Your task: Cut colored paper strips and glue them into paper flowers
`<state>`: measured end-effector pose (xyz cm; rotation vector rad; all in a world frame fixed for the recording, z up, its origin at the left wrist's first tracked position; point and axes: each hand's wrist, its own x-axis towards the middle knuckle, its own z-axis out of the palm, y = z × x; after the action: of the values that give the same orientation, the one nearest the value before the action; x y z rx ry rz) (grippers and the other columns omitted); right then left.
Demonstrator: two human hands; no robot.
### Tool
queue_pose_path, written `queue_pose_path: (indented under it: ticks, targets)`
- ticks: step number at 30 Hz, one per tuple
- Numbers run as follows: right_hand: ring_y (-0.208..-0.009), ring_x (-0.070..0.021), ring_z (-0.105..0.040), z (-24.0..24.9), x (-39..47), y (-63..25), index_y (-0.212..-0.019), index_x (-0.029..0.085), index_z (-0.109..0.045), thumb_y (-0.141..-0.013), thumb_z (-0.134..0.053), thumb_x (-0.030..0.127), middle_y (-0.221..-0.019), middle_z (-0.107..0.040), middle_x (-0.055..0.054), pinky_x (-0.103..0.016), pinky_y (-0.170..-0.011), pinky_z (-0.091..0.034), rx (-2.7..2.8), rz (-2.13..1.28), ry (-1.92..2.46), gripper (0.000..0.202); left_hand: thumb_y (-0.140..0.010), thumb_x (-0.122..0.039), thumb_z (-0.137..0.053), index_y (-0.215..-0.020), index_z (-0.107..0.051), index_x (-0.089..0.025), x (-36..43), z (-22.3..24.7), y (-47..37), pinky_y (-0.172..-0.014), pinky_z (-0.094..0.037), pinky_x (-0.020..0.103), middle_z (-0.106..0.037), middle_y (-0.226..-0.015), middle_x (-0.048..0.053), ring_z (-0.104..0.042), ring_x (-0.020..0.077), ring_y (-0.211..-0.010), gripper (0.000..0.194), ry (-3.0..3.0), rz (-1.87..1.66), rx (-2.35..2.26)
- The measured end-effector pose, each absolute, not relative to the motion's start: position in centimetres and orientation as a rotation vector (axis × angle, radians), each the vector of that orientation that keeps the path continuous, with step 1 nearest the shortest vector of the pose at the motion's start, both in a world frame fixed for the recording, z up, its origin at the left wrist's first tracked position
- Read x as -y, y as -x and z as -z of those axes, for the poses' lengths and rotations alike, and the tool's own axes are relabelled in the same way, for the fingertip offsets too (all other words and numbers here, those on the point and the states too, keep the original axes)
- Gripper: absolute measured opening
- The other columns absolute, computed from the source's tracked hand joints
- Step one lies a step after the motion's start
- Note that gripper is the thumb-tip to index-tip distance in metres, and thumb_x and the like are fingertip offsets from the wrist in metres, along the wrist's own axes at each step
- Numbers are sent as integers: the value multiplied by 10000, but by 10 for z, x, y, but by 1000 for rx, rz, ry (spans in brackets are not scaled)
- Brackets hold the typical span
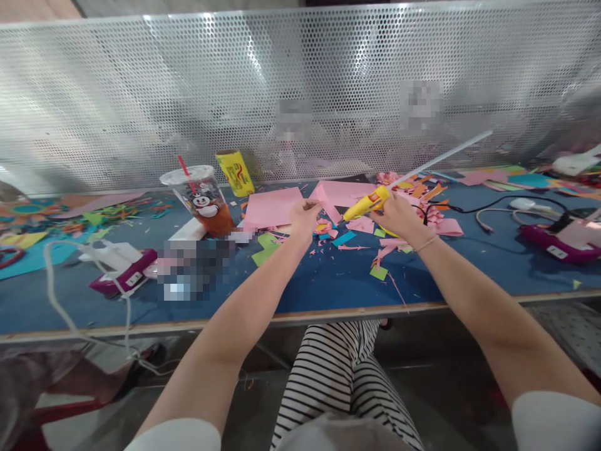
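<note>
My right hand [399, 216] is wrapped round a yellow glue gun [369, 204], with a long clear glue stick [444, 158] jutting from its back, up and to the right. The gun's nozzle points left, toward my left hand [306, 216], whose fingers are pinched together on a strip of pink paper [331, 205]. Flat pink sheets [275, 208] lie behind and to the left of that hand. Pink paper flowers [429, 216] sit behind and beside my right hand. Green paper pieces [265, 250] and small scraps lie below the hands.
A plastic cup of brown drink [203, 200] with a red straw stands left, near a yellow packet [236, 172]. Purple power strips [123, 273] with cables lie at both sides. A perforated metal panel [328, 81] rises behind the blue table [323, 291].
</note>
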<state>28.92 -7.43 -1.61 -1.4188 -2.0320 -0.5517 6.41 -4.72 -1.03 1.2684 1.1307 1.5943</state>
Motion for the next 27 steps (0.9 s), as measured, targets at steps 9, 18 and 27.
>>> queue_pose_path:
  ticks: [9, 18, 27]
  targets:
    - [-793, -255, -541, 19, 72, -291, -909, 87, -547, -783, -464, 266, -904, -569, -161, -384, -691, -450, 2070, 757, 1440, 234, -584, -200, -682, -632, -580, -138, 46, 12, -64, -546, -375, 213, -535, -563, -26, -462, 65, -514, 129, -1250, -1592, -1123]
    - [-808, -264, -551, 18, 71, -295, -993, 72, -518, -764, -477, 255, -939, -581, -167, -369, -684, -446, 2018, 693, 1447, 296, -591, -187, -696, -616, -581, -135, 46, 9, -63, -495, -321, 207, -495, -516, -41, -396, 49, -467, 129, -1205, -1576, -1103]
    - [-879, -303, -562, 20, 66, -301, -1083, 56, -482, -795, -470, 343, -1022, -566, -201, -402, -713, -452, 2011, 617, 1473, 406, -584, -160, -693, -608, -572, -135, 48, 5, -62, -452, -275, 193, -479, -494, -43, -355, 36, -438, 126, -1143, -1524, -1059]
